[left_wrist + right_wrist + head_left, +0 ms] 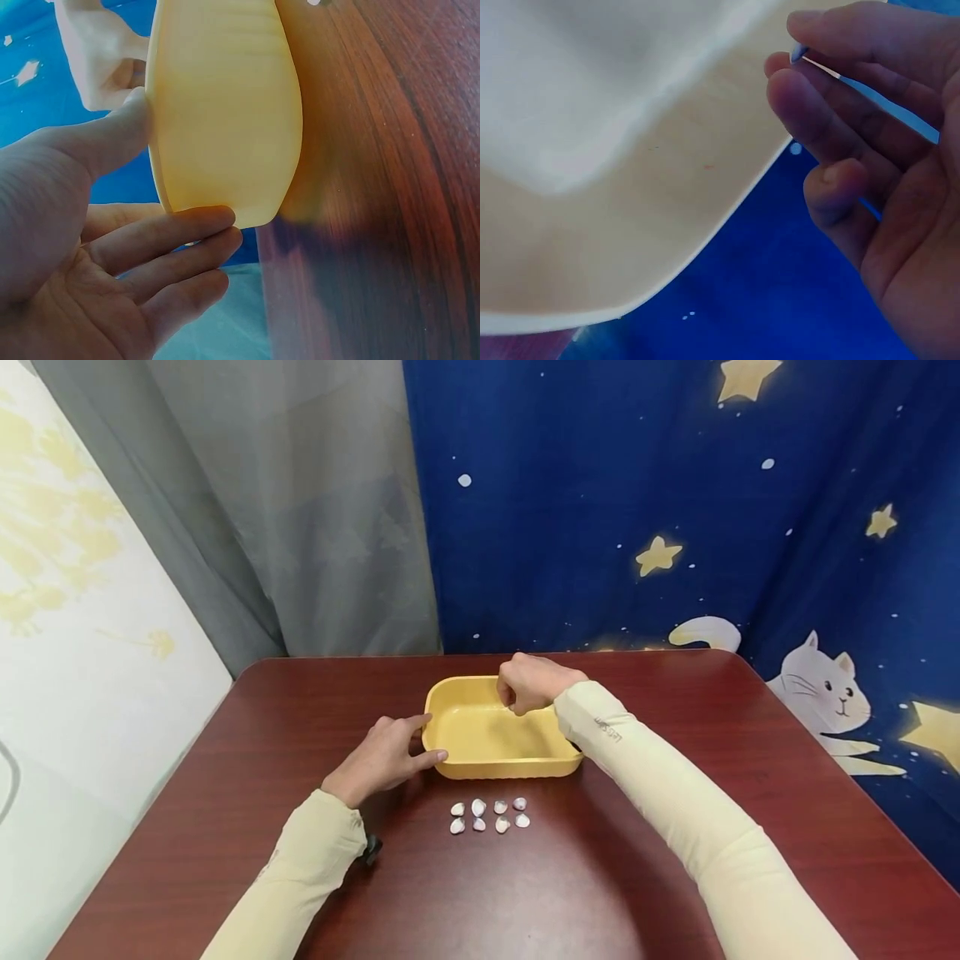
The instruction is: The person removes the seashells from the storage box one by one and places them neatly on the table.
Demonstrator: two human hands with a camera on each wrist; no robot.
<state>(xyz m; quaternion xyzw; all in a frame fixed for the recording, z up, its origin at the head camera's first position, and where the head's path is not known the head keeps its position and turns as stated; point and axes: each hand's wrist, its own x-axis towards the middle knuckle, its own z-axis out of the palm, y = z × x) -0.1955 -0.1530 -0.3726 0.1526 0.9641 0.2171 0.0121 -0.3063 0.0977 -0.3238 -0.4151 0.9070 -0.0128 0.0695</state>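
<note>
My right hand (536,683) is over the right part of a yellow plastic basin (510,769). Between its thumb and fingertips it pinches a small pale seashell (798,53) with a dark patch, mostly covered by the fingers. My left hand (381,753) rests at the basin's left end, fingers spread and nearly straight. In the left wrist view its thumb touches the rim while the fingertips lie against the outer wall. In front of the basin, several small white seashells (478,807) lie in two neat rows on the table.
The dark red wooden table (600,893) carries the basin and shells. Behind it hang a grey curtain (322,510) and a blue curtain (562,527) with stars and a cat. A white wall (82,693) stands to the left.
</note>
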